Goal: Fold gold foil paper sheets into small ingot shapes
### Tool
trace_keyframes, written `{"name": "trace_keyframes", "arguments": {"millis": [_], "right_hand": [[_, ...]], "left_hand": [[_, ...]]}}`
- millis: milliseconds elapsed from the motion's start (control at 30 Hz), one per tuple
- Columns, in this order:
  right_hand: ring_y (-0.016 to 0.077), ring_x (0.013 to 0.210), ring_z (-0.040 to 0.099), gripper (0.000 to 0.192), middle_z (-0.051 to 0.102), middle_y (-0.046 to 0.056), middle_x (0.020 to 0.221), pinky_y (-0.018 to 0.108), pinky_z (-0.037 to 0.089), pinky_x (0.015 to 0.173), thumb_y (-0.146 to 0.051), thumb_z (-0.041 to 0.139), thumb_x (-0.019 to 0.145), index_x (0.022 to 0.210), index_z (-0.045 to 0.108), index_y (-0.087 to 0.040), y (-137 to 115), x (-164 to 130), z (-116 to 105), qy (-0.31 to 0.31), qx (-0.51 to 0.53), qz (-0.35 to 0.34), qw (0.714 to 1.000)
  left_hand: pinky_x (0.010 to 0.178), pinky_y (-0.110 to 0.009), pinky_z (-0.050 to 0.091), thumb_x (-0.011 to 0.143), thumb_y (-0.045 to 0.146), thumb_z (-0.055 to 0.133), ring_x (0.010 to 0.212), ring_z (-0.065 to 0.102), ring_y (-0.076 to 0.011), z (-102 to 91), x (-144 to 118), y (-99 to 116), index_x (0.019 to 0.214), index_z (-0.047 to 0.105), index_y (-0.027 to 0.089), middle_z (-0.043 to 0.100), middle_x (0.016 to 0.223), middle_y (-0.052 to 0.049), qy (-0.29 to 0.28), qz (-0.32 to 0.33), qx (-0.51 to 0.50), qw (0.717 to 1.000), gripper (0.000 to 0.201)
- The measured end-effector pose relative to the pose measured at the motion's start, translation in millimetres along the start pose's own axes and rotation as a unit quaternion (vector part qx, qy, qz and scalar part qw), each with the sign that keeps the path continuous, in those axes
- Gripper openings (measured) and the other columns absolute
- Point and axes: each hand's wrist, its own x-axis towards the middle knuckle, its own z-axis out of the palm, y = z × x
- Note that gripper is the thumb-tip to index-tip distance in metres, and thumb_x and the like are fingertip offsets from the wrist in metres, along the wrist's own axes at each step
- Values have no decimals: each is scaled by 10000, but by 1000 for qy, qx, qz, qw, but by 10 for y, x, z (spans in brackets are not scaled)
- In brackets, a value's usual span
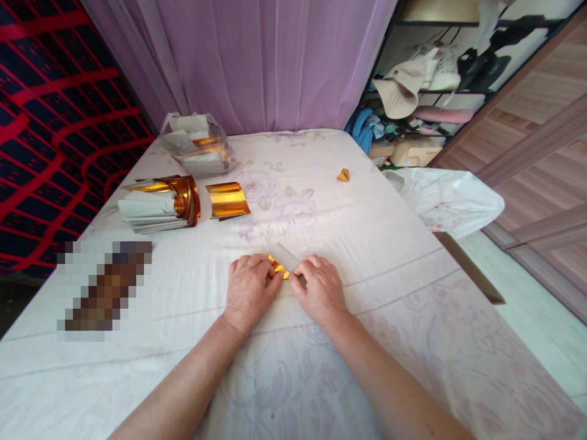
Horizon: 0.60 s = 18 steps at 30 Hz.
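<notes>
Left hand [247,287] and right hand [321,288]: both palm down on the sheet [367,256], fingertips pinched on one gold paper [280,264] between them, part folded, white side up.
Gold slip [227,200]: lies loose beyond the hands, well apart.
Paper stack [158,205]: just left of the slip, gold and white leaves, curled.
Bag [197,146]: clear plastic, far left corner; holds more leaves.
Folded piece [343,176]: small, gold, alone toward the far right edge.
Nothing lies between hands and slip.
</notes>
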Motion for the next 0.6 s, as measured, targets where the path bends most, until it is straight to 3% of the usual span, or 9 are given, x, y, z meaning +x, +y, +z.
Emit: {"name": "trace_keyframes", "arguments": {"millis": [133,300,600], "right_hand": [[204,835,542,97,610,33,824,322,348,735,-196,621,824,728,607,-207,-3,2,4,-2,0,6,1000],[217,895,547,62,619,37,896,326,347,759,-184,634,822,877,631,-212,-10,-2,-11,-8,18,4,1000],[204,897,550,61,616,27,914,321,334,746,-178,616,844,843,648,-230,-14,-8,-24,-22,31,5,999]], "left_hand": [[851,-414,374,855,305,618,950,562,-245,5,8,-5,687,614,214,681,966,-23,1,-1,2,1000,191],[852,-411,367,859,318,615,953,557,-244,12,5,0,691,607,217,672,974,-22,-1,-1,5,1000,196],[837,-397,364,846,293,599,939,553,-240,7,28,-29,808,582,225,643,912,-19,-19,-26,-26,999,80]]}}
